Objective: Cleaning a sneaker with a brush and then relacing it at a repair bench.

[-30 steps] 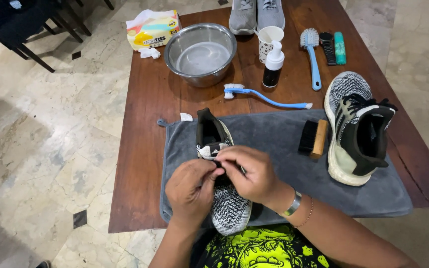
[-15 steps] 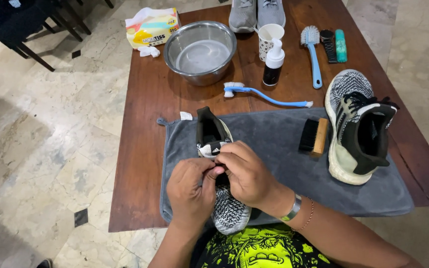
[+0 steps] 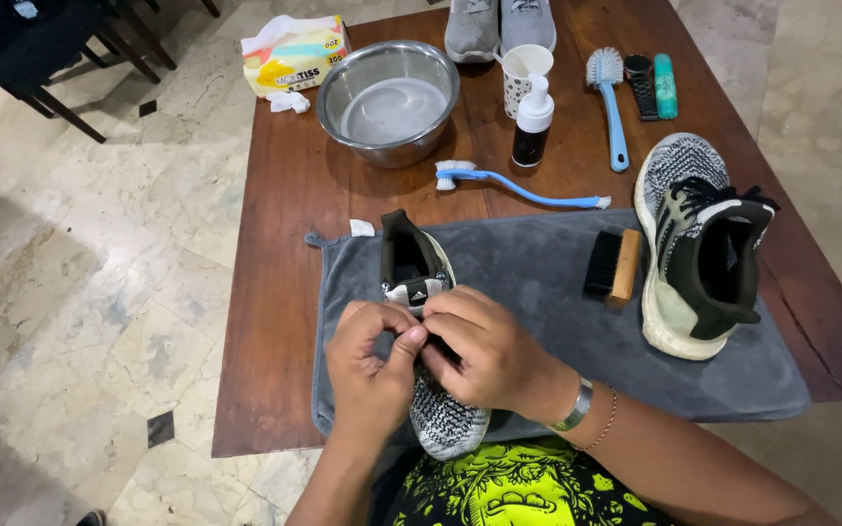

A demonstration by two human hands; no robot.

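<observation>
Hands [image 3: 431, 356] curl over sneaker [image 3: 419, 292], seemingly pinching laces.

Wooden table [image 3: 285, 292] with grey towel [image 3: 538, 273], steel bowl [image 3: 389, 97], brushes [image 3: 518, 185].

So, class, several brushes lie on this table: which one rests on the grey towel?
The black-bristled brush with the wooden back, beside the lone shoe. The blue brushes lie on bare wood.
</observation>
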